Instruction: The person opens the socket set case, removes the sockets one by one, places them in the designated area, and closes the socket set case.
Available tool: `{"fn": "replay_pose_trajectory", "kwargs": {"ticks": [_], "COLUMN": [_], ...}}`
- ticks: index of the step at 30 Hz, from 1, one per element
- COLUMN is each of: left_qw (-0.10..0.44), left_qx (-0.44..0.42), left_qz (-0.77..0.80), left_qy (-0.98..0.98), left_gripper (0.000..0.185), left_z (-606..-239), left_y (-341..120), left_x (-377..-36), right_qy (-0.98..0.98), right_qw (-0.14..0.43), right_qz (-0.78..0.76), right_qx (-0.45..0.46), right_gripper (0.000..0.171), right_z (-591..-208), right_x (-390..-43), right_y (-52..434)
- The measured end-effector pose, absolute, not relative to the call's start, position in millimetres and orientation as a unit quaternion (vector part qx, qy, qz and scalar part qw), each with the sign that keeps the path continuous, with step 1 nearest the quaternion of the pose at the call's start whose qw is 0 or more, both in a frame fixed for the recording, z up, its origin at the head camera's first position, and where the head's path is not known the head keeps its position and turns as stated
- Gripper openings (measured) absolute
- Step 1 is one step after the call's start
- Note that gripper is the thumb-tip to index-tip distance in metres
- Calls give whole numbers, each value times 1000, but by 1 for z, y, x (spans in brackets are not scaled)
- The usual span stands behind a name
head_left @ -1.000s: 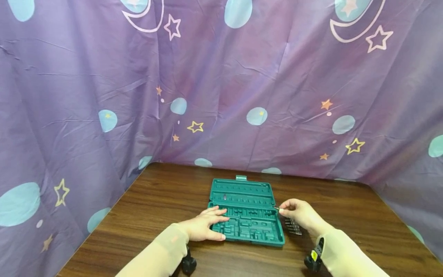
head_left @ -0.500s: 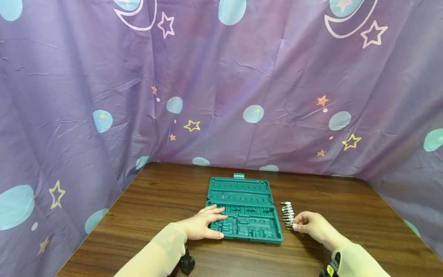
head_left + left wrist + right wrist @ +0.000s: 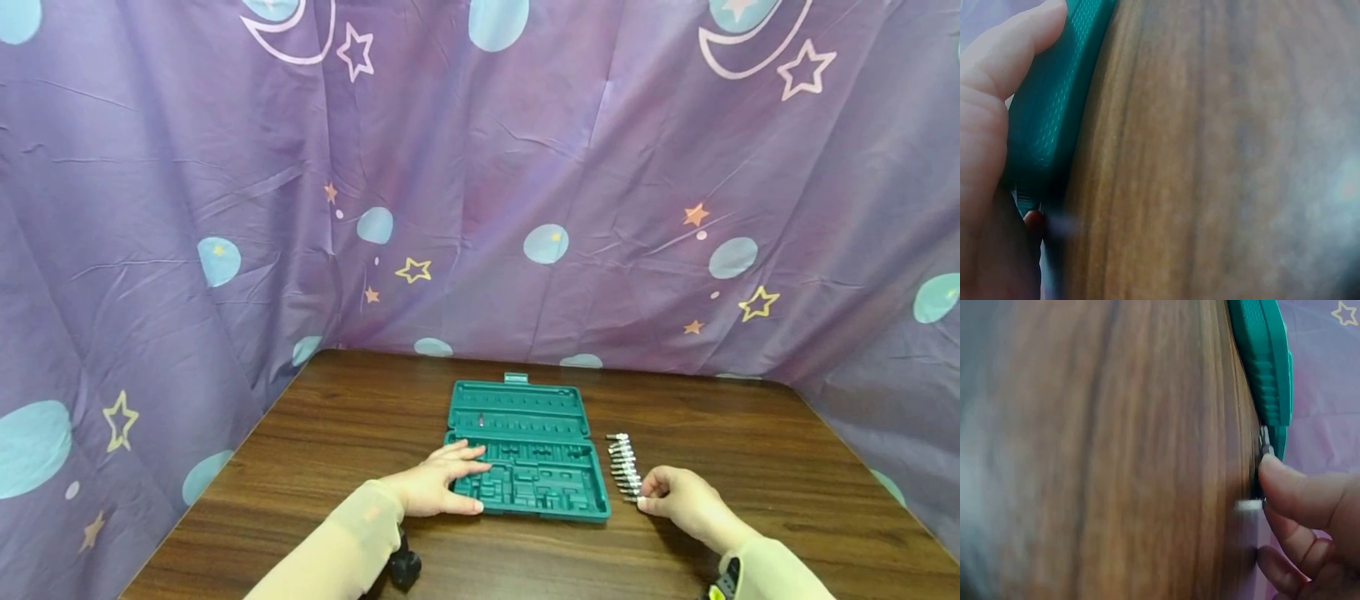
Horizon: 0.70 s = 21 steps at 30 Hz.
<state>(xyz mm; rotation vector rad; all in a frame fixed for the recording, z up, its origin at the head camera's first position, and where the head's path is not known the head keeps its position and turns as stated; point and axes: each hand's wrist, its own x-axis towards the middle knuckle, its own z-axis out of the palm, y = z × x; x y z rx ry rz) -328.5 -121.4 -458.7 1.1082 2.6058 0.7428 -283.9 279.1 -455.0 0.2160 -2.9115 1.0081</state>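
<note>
An open green plastic tool case (image 3: 602,492) lies flat on the table, its lid folded back. My left hand (image 3: 431,485) rests over the case's left side, fingers spread and thumb along the front edge. To the right of the case runs a row of small silver screwdriver bits (image 3: 622,462). My right hand (image 3: 688,504) is at the near end of this row. In the right wrist view, its thumb and forefinger pinch a screwdriver bit (image 3: 1265,439) low by the table, partly hidden by the thumb.
Moulded slots fill the case, and one small pinkish piece (image 3: 481,421) sits in the lid (image 3: 525,402). The brown wooden table (image 3: 337,417) ends at a purple patterned curtain (image 3: 450,167) behind and at the sides.
My right hand has moved from the case's right edge, where it held a small bit, down and right to the near end of the row, uncovering the bits. My left hand stays on the case.
</note>
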Motion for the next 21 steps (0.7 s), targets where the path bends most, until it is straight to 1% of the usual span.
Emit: {"fn": "replay_pose_trajectory", "kwargs": {"ticks": [13,21], "left_qw": [111,116], "left_qx": [378,376], "left_qz": [254,256], "left_qy": [883,883], "left_gripper": [65,65], "left_z": [-460,-461], "left_y": [-123,-123], "left_x": [-330,-331], "right_qy": [-943,-942], "right_qw": [41,36], "right_qz": [326,332], "right_qx": [50,41], "right_gripper": [27,29], "right_z": [-458,-457], "right_x": [-285,-284], "right_y": [276,275]}}
